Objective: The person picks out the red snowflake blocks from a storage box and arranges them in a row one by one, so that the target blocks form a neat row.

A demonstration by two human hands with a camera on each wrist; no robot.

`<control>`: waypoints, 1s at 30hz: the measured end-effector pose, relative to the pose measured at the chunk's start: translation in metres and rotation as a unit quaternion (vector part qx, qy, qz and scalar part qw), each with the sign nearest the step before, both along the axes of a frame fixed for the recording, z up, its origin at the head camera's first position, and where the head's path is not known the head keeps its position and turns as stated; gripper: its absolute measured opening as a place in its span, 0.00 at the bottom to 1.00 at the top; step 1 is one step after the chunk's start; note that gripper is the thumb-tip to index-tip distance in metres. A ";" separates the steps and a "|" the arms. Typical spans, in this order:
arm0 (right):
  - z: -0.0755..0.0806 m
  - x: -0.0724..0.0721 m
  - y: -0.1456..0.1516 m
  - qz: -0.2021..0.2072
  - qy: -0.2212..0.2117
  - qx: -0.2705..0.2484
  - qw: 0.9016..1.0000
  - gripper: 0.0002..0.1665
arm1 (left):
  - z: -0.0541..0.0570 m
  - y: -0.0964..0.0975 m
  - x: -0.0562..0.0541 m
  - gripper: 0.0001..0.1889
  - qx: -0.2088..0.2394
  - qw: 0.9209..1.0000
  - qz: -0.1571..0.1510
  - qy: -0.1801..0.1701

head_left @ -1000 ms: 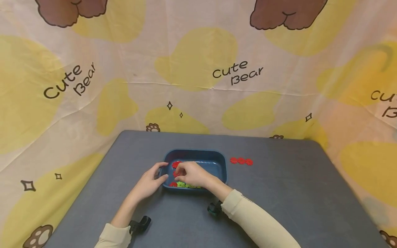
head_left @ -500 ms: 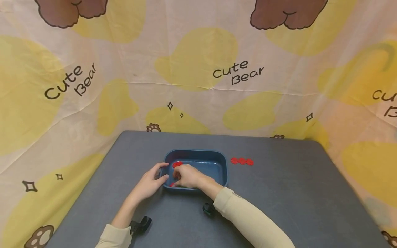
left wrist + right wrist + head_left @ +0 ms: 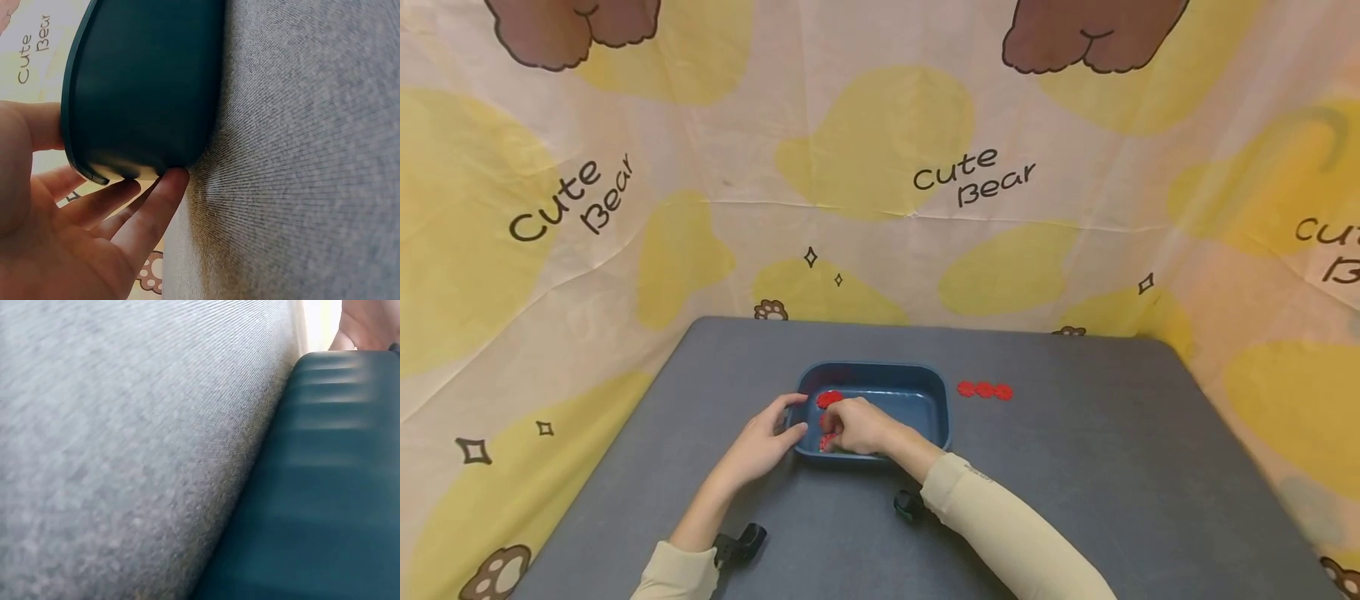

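Observation:
A dark blue plastic box (image 3: 936,371) stands on the grey table. My left hand (image 3: 765,437) holds its left end, thumb and index finger over the rim, the other fingertips against the outer end wall (image 3: 144,125). My right hand (image 3: 865,427) reaches down inside the left half of the box, fingers bent. Thumb and fingers pinch a red notched disc (image 3: 827,442) near the front left corner. Another red disc (image 3: 830,399) lies at the back left of the box. Green pieces there are mostly hidden under my right hand.
Three red notched discs (image 3: 985,390) lie joined in a row on the table, right of the box. The grey tabletop (image 3: 1075,467) ends at the back against a hanging printed cloth (image 3: 880,167). Black wrist mounts (image 3: 741,543) stick out beneath both forearms.
My right hand has dropped lower and a little left into the box, down over the green pieces. The front red disc now looks tilted at the fingertips. My left hand has stayed put.

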State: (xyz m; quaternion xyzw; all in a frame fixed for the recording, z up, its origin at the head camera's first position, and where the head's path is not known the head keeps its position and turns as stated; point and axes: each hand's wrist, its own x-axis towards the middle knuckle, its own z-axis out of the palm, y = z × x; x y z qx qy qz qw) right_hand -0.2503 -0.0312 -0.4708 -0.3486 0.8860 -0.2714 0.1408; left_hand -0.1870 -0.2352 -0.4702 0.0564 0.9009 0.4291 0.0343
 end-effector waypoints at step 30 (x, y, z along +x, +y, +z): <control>0.032 0.011 0.067 -0.055 -0.037 -0.095 0.993 0.06 | -0.001 0.001 0.000 0.26 -0.016 1.000 0.000 0.000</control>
